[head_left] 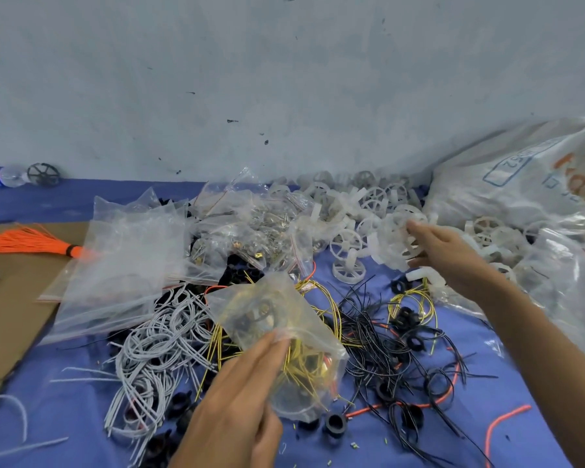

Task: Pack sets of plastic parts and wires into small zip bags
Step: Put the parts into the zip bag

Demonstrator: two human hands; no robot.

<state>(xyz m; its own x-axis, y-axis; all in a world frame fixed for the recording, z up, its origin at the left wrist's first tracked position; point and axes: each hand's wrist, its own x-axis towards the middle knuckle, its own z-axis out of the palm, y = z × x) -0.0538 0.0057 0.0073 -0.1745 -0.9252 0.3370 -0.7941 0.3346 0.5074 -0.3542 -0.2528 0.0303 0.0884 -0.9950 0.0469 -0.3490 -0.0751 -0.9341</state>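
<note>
Bag (271,315): held over the cloth (527,383) at centre, yellow wires (298,359) and dark parts inside.
Left hand (237,393): grasped the bag, thumb and fingers pinching its near edge.
Right hand (453,255): fingers curled on a white wheel (397,238) at the wheel pile (348,204); view was blurred.
Cloth: blue, bearing black wires (379,336) and white wires (149,349).

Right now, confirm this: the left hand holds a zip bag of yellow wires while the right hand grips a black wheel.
Wrong colour: in the head view the right hand grips a white wheel; the left hand holds the zip bag.
</note>
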